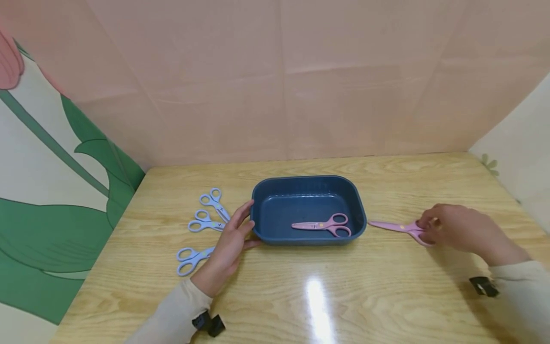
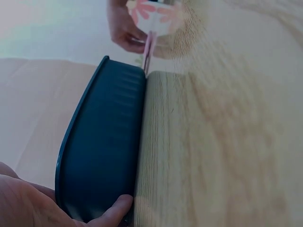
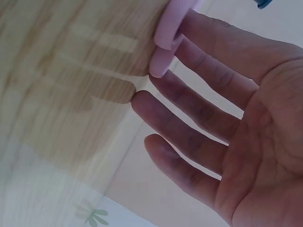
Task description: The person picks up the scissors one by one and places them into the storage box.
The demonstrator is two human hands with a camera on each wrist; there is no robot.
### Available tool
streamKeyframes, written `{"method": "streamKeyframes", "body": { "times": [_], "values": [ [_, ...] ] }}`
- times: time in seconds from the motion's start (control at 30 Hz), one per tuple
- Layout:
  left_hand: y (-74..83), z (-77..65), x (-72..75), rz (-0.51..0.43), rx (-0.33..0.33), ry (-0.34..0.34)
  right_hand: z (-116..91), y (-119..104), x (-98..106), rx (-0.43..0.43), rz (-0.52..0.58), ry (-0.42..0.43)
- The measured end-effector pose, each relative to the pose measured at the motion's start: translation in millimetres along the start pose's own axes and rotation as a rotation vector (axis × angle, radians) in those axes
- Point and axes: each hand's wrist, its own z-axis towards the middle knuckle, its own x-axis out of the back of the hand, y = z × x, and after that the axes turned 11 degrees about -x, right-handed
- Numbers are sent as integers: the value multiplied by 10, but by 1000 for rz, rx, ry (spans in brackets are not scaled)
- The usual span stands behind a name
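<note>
My right hand (image 1: 466, 231) pinches pink scissors (image 1: 397, 226) by a handle loop, between thumb and index finger. In the right wrist view the other fingers (image 3: 184, 127) extend away from the pink handle (image 3: 168, 30). Those scissors point left, their tip close to the right end of a dark blue tray (image 1: 309, 242). Against the tray's left end rests my left hand (image 1: 229, 241), with its thumb (image 2: 116, 213) on the outer wall and fingers partly hidden. A second pair of pink scissors (image 1: 324, 224) lies inside the tray, handles toward the right.
Three light blue scissors lie left of the tray: the back pair (image 1: 215, 203), the middle pair (image 1: 204, 222) and the front pair (image 1: 192, 259). My left hand and forearm partly cover some blades. Behind the wooden table (image 1: 275, 306) rises a pink wall covering (image 1: 275, 95).
</note>
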Motion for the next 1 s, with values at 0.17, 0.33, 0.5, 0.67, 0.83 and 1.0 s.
{"method": "streamKeyframes", "body": {
  "times": [0.17, 0.33, 0.5, 0.67, 0.83, 1.0],
  "values": [
    [16, -1, -8, 0, -5, 6, 23, -3, 1, 3, 3, 9],
    [23, 0, -16, 4, -6, 8, 38, 3, -7, 18, -6, 25],
    [20, 3, -15, 11, -12, 5, 38, 7, -28, 19, -4, 52],
    [9, 7, -12, 23, -17, 4, 46, 33, -63, 36, -8, 75],
    [-3, 9, -11, 29, -14, -1, 34, 56, -92, 81, 46, 118],
    [-19, 11, -4, 31, -14, -4, 15, 68, -109, 137, 116, 228]
  ]
}}
